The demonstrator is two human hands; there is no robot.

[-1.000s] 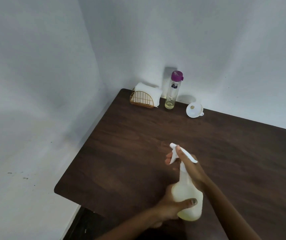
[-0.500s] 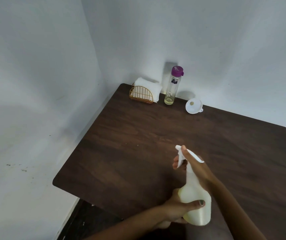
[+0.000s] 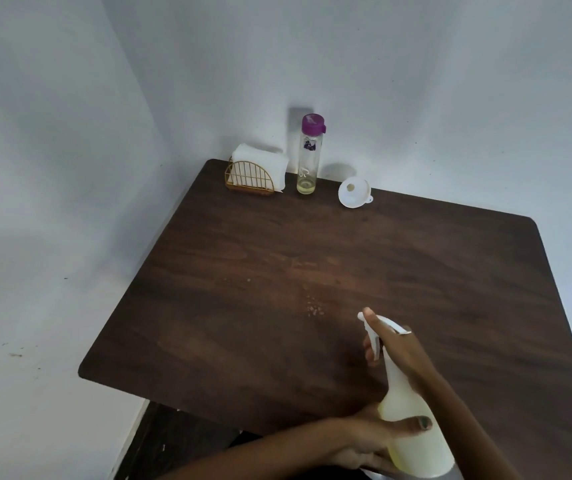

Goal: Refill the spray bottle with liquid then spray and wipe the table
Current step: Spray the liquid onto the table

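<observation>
A white spray bottle [image 3: 405, 403] with pale yellow liquid is held above the near edge of the dark wooden table [image 3: 243, 341], nozzle pointing to the far left. My right hand [image 3: 398, 348] grips its neck and head, fingers curled round the trigger. My left hand [image 3: 374, 441] holds the bottle's body from the left, thumb across its front. Small droplets [image 3: 314, 306] lie on the table just beyond the nozzle.
At the far edge by the wall stand a gold wire holder with white napkins [image 3: 260, 168], a clear bottle with a purple cap [image 3: 309, 154] holding a little yellowish liquid, and a white funnel [image 3: 353, 192]. White walls bound the table at left and back.
Droplets have appeared on the table in front of the nozzle. Both hands and the bottle have drifted right and nearer in the view.
</observation>
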